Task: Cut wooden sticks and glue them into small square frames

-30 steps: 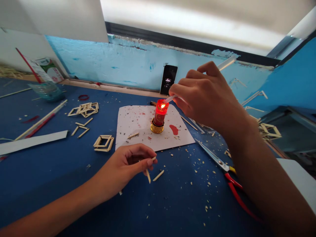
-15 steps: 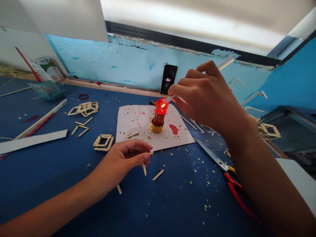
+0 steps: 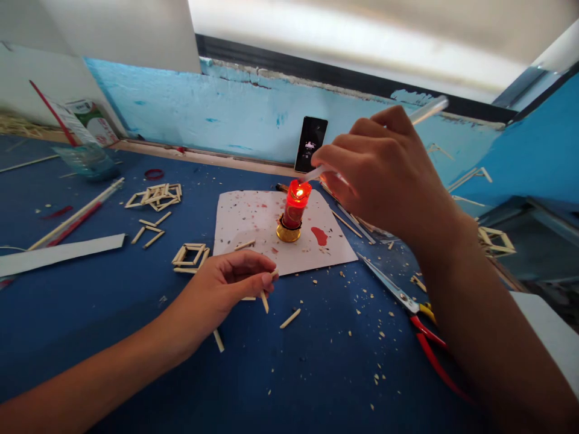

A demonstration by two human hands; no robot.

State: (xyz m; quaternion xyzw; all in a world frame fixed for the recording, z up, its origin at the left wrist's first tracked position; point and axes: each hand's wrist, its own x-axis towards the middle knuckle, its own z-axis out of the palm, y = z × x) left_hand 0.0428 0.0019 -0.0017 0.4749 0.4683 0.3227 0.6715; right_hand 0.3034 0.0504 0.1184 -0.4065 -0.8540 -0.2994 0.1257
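Observation:
My right hand (image 3: 380, 163) is closed around a translucent white glue stick (image 3: 427, 111), whose lower tip is just above the rim of a lit red candle (image 3: 295, 208). The candle stands upright in a gold holder (image 3: 288, 233) on a stained white sheet of paper (image 3: 239, 211). In front of the paper, my left hand (image 3: 239, 280) pinches short wooden sticks (image 3: 265, 302) between thumb and fingers; part of them is hidden by the fingers. One loose wooden stick (image 3: 290, 318) lies on the blue table to the right of that hand.
Square stick frames (image 3: 190, 256) and stick pieces lie left of the paper. Red-handled scissors (image 3: 407, 301) rest beside my right forearm. A phone (image 3: 310, 144) leans against the wall. A ruler-like white strip (image 3: 63, 252) and a teal plastic container (image 3: 88, 161) are at left.
My right hand has drawn the glue stick's tip slightly up and right, out of the candle flame. My left hand keeps its pinch, almost still.

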